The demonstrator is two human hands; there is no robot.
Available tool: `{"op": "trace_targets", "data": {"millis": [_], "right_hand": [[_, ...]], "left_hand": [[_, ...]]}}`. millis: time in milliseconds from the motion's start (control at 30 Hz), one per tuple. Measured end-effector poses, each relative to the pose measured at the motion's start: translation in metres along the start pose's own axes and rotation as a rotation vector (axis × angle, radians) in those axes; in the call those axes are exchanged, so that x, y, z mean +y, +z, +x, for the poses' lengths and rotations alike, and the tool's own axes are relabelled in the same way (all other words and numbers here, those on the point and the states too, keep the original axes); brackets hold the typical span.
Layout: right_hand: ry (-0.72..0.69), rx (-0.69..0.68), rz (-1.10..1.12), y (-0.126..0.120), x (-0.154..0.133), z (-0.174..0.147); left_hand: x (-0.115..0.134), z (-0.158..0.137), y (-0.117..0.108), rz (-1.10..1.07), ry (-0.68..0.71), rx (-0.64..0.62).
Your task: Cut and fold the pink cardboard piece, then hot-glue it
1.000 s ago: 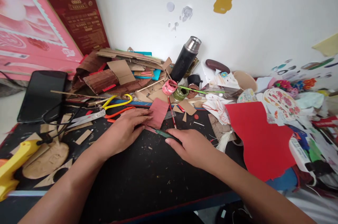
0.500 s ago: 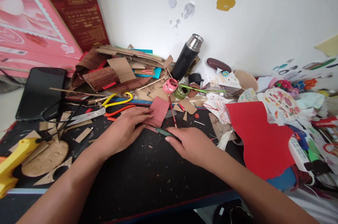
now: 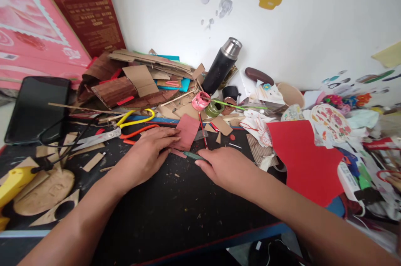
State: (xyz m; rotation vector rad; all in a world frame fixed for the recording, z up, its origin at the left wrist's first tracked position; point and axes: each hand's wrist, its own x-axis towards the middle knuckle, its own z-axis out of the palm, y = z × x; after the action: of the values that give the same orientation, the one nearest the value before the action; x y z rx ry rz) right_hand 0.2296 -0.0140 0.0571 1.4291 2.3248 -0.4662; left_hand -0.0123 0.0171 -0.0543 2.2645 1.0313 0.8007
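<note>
My left hand [image 3: 153, 149] lies with outstretched fingers on a small pink-painted piece of cardboard [image 3: 188, 130], pressing its left side against the black table [image 3: 169, 216]. A narrow pink strip [image 3: 178, 153] lies along the near edge of that piece. Closed around a slim dark green craft knife [image 3: 191, 155], my right hand [image 3: 222, 165] points it left at the strip. The knife's blade is too small to make out, and my fingers hide its rear part. Just beyond the right hand is a thin red paintbrush [image 3: 203, 130].
Scissors [image 3: 134, 122] with yellow and orange handles lie left of the cardboard. Open paint jars [image 3: 200, 101] and a black thermos [image 3: 222, 65] stand behind. Red sheet [image 3: 307, 161] covers the right side. A yellow glue gun [image 3: 15, 184] and phone [image 3: 37, 109] are left.
The view has shifted slightly, so most things on the left appear further left. Both hands keep nearly the same place on the cardboard and the knife. Fingertips now show at the far right edge.
</note>
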Motion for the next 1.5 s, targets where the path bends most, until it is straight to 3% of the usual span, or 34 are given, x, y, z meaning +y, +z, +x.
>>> {"op": "trace_targets", "data": {"millis": [967,1500], "right_hand": [[0.062,-0.052,-0.087,-0.014,0.001,-0.016],[0.008,-0.005,-0.001,-0.003,0.005,-0.018]], "left_hand": [[-0.001,0.0,0.001,0.011,0.003,0.001],[-0.002,0.0,0.001,-0.013,-0.024,-0.003]]}}
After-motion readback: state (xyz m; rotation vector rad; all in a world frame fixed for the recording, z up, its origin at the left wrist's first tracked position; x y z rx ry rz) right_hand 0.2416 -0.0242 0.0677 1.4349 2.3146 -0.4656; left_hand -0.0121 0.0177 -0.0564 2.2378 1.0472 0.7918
